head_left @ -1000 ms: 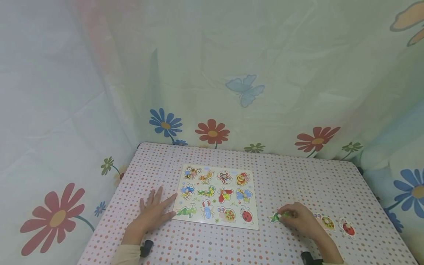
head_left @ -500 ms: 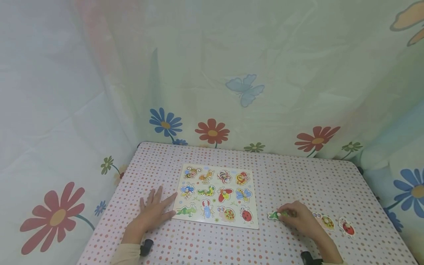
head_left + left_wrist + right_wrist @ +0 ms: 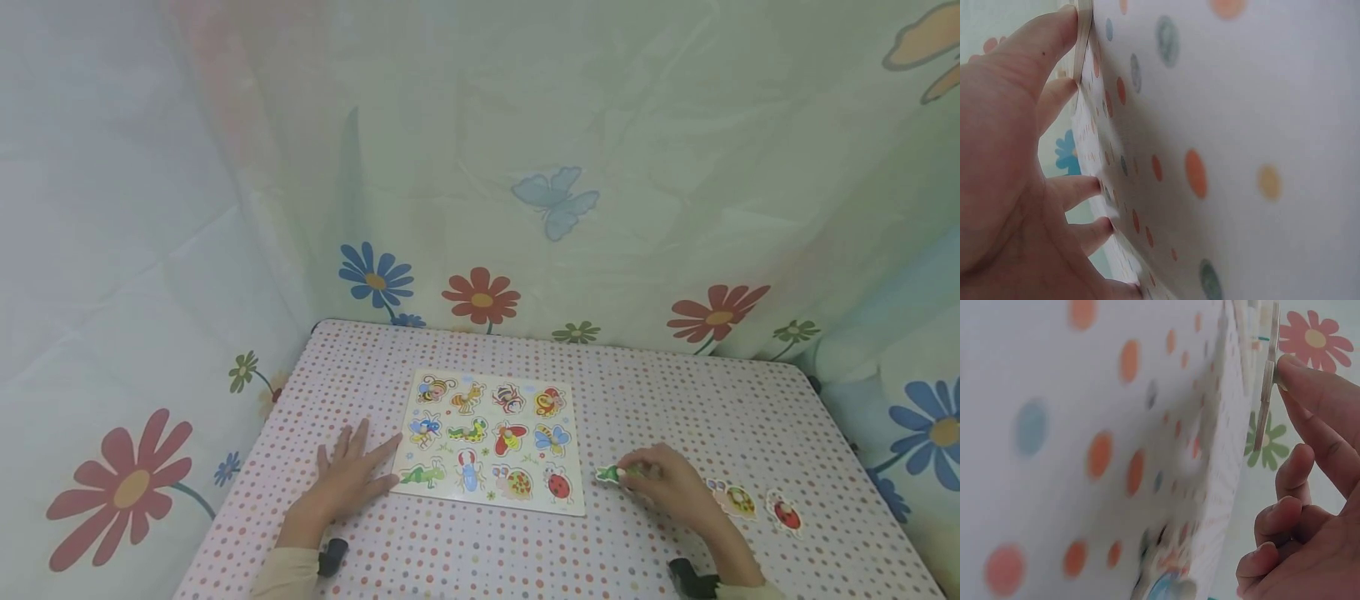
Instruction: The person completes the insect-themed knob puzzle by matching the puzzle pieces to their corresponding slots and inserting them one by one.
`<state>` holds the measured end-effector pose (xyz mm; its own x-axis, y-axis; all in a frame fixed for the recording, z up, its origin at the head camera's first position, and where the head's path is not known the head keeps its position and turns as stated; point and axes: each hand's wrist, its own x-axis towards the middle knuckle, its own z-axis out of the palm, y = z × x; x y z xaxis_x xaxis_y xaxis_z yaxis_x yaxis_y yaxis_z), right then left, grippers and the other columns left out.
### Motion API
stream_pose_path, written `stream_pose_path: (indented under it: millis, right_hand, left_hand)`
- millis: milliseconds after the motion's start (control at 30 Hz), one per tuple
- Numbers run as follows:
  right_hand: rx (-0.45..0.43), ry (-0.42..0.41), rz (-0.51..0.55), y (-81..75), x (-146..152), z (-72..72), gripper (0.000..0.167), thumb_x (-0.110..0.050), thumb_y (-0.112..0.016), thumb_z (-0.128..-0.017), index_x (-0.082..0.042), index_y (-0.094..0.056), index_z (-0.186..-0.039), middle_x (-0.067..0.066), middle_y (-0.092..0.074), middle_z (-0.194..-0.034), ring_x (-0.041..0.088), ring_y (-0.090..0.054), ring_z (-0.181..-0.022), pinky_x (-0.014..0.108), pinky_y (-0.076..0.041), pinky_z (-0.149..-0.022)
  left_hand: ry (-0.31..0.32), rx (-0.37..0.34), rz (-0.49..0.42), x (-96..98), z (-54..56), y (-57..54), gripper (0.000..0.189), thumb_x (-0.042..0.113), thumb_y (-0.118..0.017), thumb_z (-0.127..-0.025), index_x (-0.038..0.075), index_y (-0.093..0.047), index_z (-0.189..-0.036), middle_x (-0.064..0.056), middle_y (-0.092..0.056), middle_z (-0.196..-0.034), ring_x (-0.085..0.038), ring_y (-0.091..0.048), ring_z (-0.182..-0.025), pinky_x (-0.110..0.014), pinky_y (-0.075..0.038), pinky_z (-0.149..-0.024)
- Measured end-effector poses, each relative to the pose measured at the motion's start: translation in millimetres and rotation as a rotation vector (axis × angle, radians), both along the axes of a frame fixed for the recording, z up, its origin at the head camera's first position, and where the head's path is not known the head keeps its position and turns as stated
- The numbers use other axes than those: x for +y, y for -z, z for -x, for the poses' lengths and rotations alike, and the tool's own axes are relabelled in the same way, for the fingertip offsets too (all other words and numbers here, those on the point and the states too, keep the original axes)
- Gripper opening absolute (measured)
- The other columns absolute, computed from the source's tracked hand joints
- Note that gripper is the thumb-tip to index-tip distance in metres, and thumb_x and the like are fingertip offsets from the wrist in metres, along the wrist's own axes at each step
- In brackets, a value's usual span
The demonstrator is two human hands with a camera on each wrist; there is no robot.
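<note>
The left hand [image 3: 345, 479] lies with fingers spread on the table, its thumb and index finger touching the left edge of a wooden insect puzzle board [image 3: 480, 502]. That edge also shows beside the fingertips in the left wrist view. To the right of the board, the right hand [image 3: 667, 487] pinches a green grasshopper puzzle piece [image 3: 607, 474] between thumb and index finger, by a small knob. Seen edge-on in the right wrist view, the grasshopper piece [image 3: 1264, 406] is held off the table, with the other fingers curled below. Part of it is hidden by the fingers.
A snail puzzle piece [image 3: 738, 502] and a ladybug puzzle piece [image 3: 786, 514] lie on the dotted table [image 3: 480, 558], right of the right hand. A flowered curtain [image 3: 450, 167] hangs behind the table and at its sides.
The right hand has moved left and slightly away from the person, carrying the grasshopper piece closer to the board. The left hand has stayed in place.
</note>
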<state>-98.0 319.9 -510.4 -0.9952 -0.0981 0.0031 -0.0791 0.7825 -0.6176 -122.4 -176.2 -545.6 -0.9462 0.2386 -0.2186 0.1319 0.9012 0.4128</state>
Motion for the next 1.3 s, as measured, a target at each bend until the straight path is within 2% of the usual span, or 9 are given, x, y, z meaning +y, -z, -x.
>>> stream_pose_path:
  millis: [367, 600, 800, 1000, 1167, 1300]
  right_hand:
    - [0.025, -0.046, 0.087, -0.5, -38.9, 13.3, 0.012, -0.011, -0.081, -0.083, -0.017, -0.077, -0.093, -0.005, -0.058, -0.083, 0.016, -0.049, -0.081, 0.029, -0.043, -0.067]
    - [0.054, -0.153, 0.169, 4.3, -69.4, 24.7, 0.012, -0.009, -0.082, -0.082, -0.018, -0.077, -0.090, -0.008, -0.060, -0.082, 0.019, -0.050, -0.080, 0.029, -0.043, -0.067]
    - [0.031, -0.193, 0.174, 3.8, -101.6, 31.9, 0.013, -0.011, -0.082, -0.082, -0.021, -0.078, -0.089, -0.009, -0.059, -0.083, 0.018, -0.049, -0.082, 0.031, -0.042, -0.071]
    - [0.069, -0.264, 0.168, 0.2, -137.0, 36.7, 0.011, -0.010, -0.083, -0.080, -0.018, -0.078, -0.087, -0.007, -0.057, -0.082, 0.018, -0.046, -0.078, 0.033, -0.039, -0.070]
    - [0.085, -0.283, 0.136, 4.6, -164.1, 42.9, 0.012, -0.014, -0.085, -0.080, -0.021, -0.077, -0.086, -0.010, -0.054, -0.080, 0.014, -0.042, -0.075, 0.031, -0.037, -0.068]
    - [0.104, -0.324, 0.141, 6.6, -185.0, 45.9, 0.011, -0.014, -0.084, -0.080, -0.020, -0.077, -0.086, -0.007, -0.051, -0.076, 0.014, -0.041, -0.072, 0.031, -0.035, -0.066]
  left_hand:
    - [0.003, 0.010, -0.009, -0.1, 0.6, 0.1, 0.063, 0.050, -0.059, -0.097, 0.039, -0.036, -0.155, -0.019, 0.000, -0.166, -0.048, 0.006, -0.148, -0.075, 0.012, -0.107]
    - [0.001, 0.005, -0.003, 1.2, 1.3, 0.2, 0.063, 0.049, -0.059, -0.097, 0.039, -0.036, -0.155, -0.018, 0.002, -0.165, -0.047, 0.006, -0.148, -0.075, 0.011, -0.107]
    - [-0.003, 0.010, 0.000, 1.2, 1.2, 1.3, 0.063, 0.049, -0.059, -0.097, 0.039, -0.036, -0.155, -0.017, 0.002, -0.166, -0.048, 0.007, -0.148, -0.075, 0.012, -0.107]
    - [-0.001, 0.025, 0.010, 0.7, 0.7, 3.2, 0.063, 0.050, -0.060, -0.097, 0.039, -0.037, -0.155, -0.017, 0.000, -0.166, -0.049, 0.005, -0.148, -0.076, 0.010, -0.107]
    - [-0.001, 0.032, 0.009, 0.6, 0.7, 2.7, 0.063, 0.050, -0.060, -0.096, 0.038, -0.037, -0.154, -0.018, -0.002, -0.166, -0.049, 0.004, -0.148, -0.076, 0.010, -0.106]
    - [0.002, 0.030, 0.016, 0.9, 0.5, 1.4, 0.063, 0.050, -0.060, -0.096, 0.038, -0.038, -0.154, -0.019, -0.003, -0.166, -0.049, 0.004, -0.148, -0.076, 0.009, -0.107]
